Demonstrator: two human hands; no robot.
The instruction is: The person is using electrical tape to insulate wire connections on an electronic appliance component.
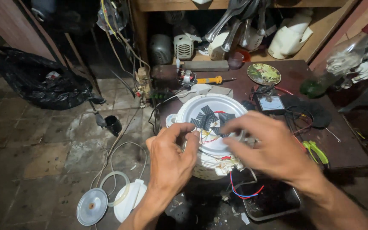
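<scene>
Item: white round appliance base (pixel 211 127), upturned at the near left edge of the dark table (pixel 346 149), lay directly beneath both hands, left hand (pixel 173 159) pinching thin wires (pixel 205 138) at its centre, right hand (pixel 269 147) blurred, fingers spread, holding nothing discernible.

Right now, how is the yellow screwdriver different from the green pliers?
The screwdriver has a yellow handle, while the pliers have bright green handles. The screwdriver is one straight stick with a thin metal tip; the pliers have two handles that spread apart. The screwdriver lies at the far end of the table, and the pliers lie at the near end by the right hand. Both rest flat, untouched.
</scene>
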